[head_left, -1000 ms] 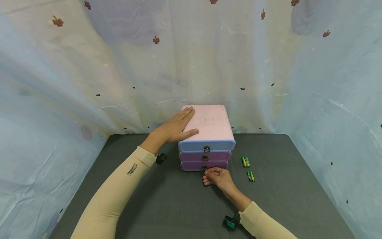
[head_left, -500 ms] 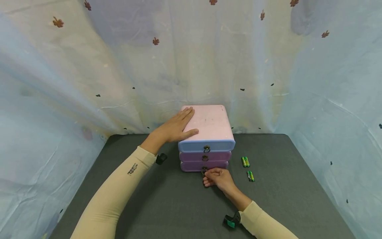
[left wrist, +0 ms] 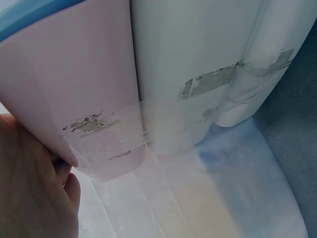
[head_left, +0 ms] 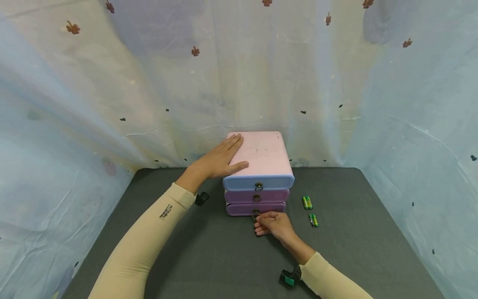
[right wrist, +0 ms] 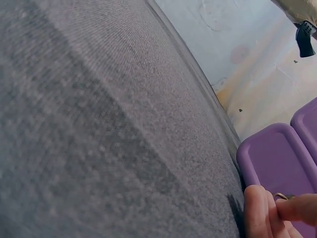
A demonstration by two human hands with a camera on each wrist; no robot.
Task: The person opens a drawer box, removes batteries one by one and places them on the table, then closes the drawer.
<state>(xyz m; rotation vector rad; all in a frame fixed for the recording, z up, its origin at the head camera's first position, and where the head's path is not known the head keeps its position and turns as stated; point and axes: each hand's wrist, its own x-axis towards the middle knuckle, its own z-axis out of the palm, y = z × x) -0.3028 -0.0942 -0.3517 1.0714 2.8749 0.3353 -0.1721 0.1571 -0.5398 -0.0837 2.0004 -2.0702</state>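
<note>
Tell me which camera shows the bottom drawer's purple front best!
The head view: the purple front fits in from side to side. The right wrist view is closer but cropped; the left wrist view shows none of it.

The drawer unit (head_left: 264,153) stands on the table (head_left: 216,257) before the curtain (head_left: 239,87), batteries (head_left: 307,202) to its right. The left hand (head_left: 220,160) rests on its top, and the right hand (head_left: 275,224) is before its bottom drawer (head_left: 240,209).
</note>
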